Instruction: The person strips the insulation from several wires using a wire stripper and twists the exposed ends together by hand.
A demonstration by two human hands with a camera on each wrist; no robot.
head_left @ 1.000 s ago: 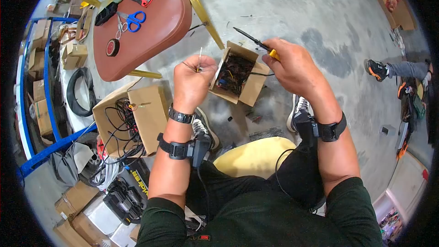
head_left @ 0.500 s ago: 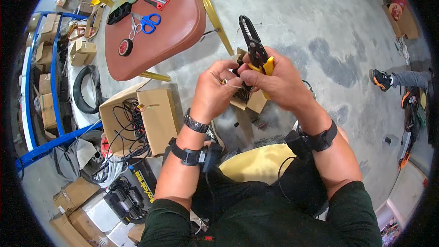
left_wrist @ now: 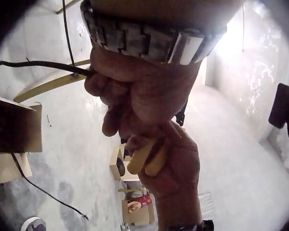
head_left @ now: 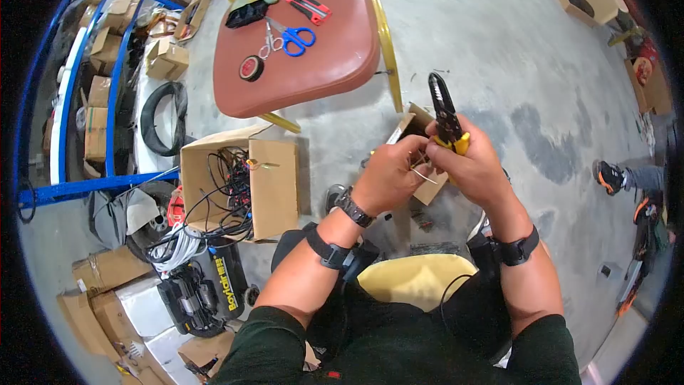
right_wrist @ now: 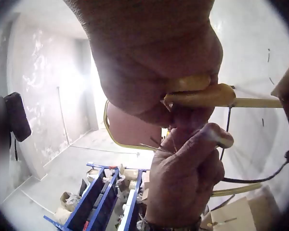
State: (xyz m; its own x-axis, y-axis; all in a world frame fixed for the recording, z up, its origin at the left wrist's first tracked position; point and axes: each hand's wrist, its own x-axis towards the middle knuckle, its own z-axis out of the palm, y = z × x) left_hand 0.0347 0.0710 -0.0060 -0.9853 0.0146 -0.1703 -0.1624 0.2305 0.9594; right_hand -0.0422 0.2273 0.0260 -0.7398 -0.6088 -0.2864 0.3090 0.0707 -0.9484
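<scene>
In the head view the right hand grips a wire stripper with black jaws and yellow handles, its jaws pointing away from the body. Close against it, the left hand pinches thin wires; the fingertips of both hands meet. The right wrist view shows the yellow handles in the right palm and fine wire ends by the left hand. A black cable runs into the left hand in the left wrist view. What the right fingertips hold besides the tool is hidden.
A chair ahead bears blue scissors, a red cutter and a tape roll. At left stands a carton of cables; another carton lies partly behind the hands. Blue shelving stands farther left.
The right hand has brought the stripper over to the left hand, turning its jaws forward. Both hands now meet. The head view has shifted, so the chair and carton appear farther right.
</scene>
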